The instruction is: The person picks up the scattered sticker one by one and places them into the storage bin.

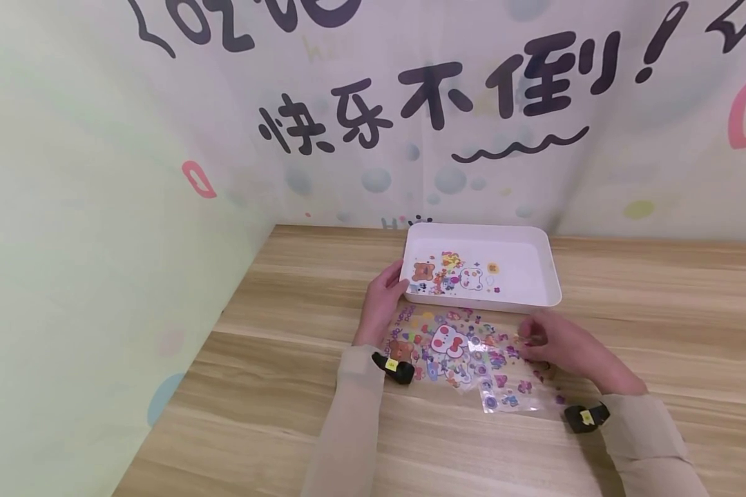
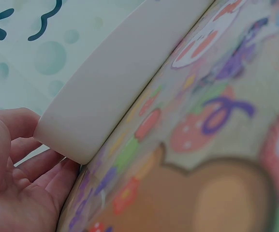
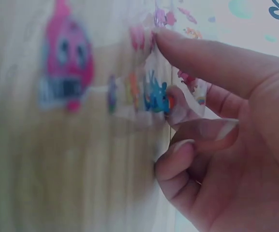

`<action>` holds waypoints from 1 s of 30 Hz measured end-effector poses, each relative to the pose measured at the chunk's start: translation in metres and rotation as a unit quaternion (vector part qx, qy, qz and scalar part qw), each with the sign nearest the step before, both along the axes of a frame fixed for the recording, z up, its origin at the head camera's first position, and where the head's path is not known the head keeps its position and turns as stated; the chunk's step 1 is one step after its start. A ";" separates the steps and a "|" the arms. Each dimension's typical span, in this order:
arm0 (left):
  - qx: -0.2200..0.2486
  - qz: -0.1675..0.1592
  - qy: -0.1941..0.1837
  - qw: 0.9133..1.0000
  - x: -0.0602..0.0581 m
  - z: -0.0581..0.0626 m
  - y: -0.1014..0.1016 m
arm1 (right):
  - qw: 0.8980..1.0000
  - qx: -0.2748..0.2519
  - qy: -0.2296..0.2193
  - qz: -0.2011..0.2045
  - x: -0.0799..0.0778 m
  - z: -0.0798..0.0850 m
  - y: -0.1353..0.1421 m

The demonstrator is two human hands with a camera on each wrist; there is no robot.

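Observation:
My left hand (image 1: 382, 300) holds the left end of a white tray (image 1: 519, 266), its fingers around the corner in the left wrist view. Brown bear, white bear and small colourful stickers (image 1: 471, 279) show at the tray's left side. In front of the tray, clear sticker sheets overlap on the table; one bears a large white rabbit-like face (image 1: 449, 342). At their right, my right hand (image 1: 562, 348) pinches a clear sticker sheet (image 1: 503, 400) by its edge. A blue pony figure (image 3: 157, 96) shows on that curled film in the right wrist view.
The wood-grain table (image 1: 273, 414) runs back to a printed cloth wall (image 1: 348, 186) with black lettering, right behind the tray. A pale wall (image 1: 99, 276) borders the table's left edge. Both wrists wear black straps with small camera units (image 1: 400, 371).

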State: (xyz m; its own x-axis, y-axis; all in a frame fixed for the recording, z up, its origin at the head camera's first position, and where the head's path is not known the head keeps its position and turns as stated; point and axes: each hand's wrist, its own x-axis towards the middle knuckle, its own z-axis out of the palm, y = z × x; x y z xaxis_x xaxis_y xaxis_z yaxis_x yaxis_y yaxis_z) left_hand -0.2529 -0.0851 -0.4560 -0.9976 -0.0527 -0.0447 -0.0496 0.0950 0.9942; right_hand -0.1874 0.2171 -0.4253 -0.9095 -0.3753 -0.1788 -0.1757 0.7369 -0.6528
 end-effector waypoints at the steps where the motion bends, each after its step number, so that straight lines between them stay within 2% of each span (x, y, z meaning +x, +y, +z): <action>1: 0.000 -0.001 0.001 1.000 0.000 0.000 0.000 | 1.000 0.001 0.000 0.000 0.000 0.000 0.000; 9: -0.006 -0.002 0.005 1.000 0.000 0.000 0.000 | 1.000 0.008 0.006 0.000 0.000 -0.001 0.005; 19: -0.012 -0.001 0.009 1.000 0.002 0.000 0.000 | 0.998 0.022 0.050 0.005 0.002 -0.001 0.007; 25: -0.012 -0.001 0.008 1.000 0.002 0.001 0.000 | 0.999 0.027 0.046 -0.004 0.001 0.000 0.007; 30: -0.011 -0.002 0.009 1.000 0.002 0.001 0.000 | 0.999 0.008 0.033 -0.005 0.001 0.000 0.007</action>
